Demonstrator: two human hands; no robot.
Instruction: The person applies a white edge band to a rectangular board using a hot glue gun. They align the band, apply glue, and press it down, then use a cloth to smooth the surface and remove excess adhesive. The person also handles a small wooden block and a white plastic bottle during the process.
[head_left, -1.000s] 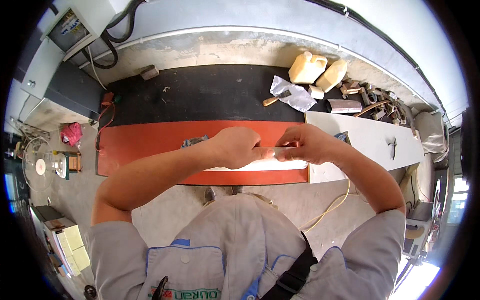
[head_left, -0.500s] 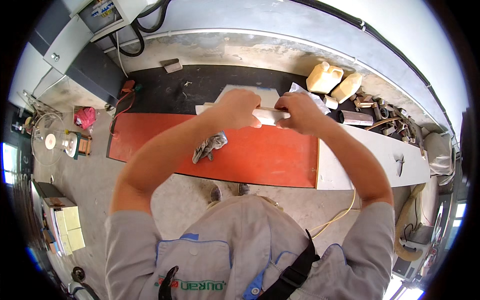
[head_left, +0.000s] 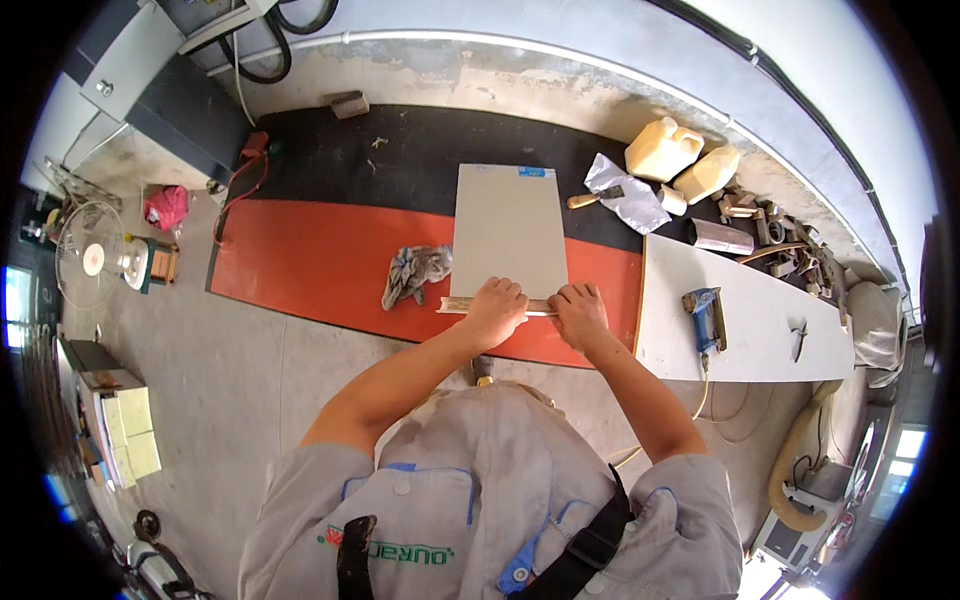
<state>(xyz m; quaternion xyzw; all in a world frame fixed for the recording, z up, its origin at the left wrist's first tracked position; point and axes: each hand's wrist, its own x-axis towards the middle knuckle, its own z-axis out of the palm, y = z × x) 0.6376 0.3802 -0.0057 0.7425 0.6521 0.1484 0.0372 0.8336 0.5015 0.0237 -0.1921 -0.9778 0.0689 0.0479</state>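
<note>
A light grey rectangular panel (head_left: 508,225) with a small blue label at its far end lies lengthwise in front of me. Along its near edge sits a pale, straight strip (head_left: 457,305) with a layered-looking side. My left hand (head_left: 497,311) is closed over the strip near its middle, knuckles up. Close beside it, my right hand (head_left: 580,316) has its fingers curled over the strip's right end. The undersides of both hands are hidden. A crumpled grey work glove (head_left: 416,275) lies just left of the panel, on the red mat (head_left: 310,260).
On the white board (head_left: 765,310) to the right rest a blue air nailer (head_left: 706,320) and a small dark tool (head_left: 800,340). Behind are a scraper (head_left: 595,197), a silvery sheet (head_left: 632,200), plastic jugs (head_left: 663,150) and piled scraps (head_left: 775,230). A fan (head_left: 95,260) stands left.
Both hands have come toward me with the strip, from the panel's far part to its near edge. The panel, scraper and air nailer, largely hidden by my arms before, now show.
</note>
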